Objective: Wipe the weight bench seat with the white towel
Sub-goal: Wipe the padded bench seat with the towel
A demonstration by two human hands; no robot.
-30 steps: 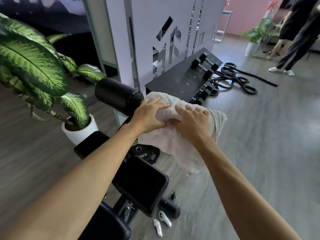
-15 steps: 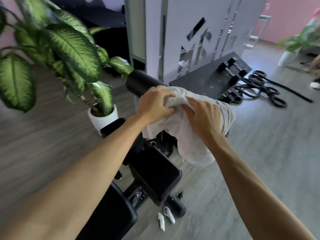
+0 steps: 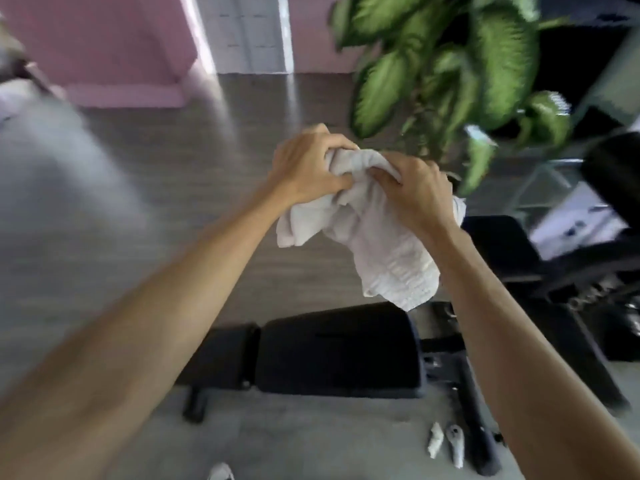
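Observation:
Both hands hold the white towel [image 3: 388, 251] bunched in the air in front of me. My left hand [image 3: 304, 168] grips its upper left part and my right hand [image 3: 415, 192] grips the upper right, with the loose end hanging down. Below the towel lies the black padded weight bench seat [image 3: 339, 351], with a second black pad [image 3: 221, 358] adjoining it on the left. The towel hangs above the seat's right end without touching it. The picture is blurred by motion.
A large green leafy plant [image 3: 446, 64] stands behind the hands at upper right. The black bench frame and roller pad [image 3: 613, 174] are at the right. Two small white objects [image 3: 445, 445] lie on the grey floor by the frame. A pink wall [image 3: 104, 46] is at the back left.
The towel has come off the black roller pad and is now held in the air by both hands. My view has swung left, so the plant and bench shifted right.

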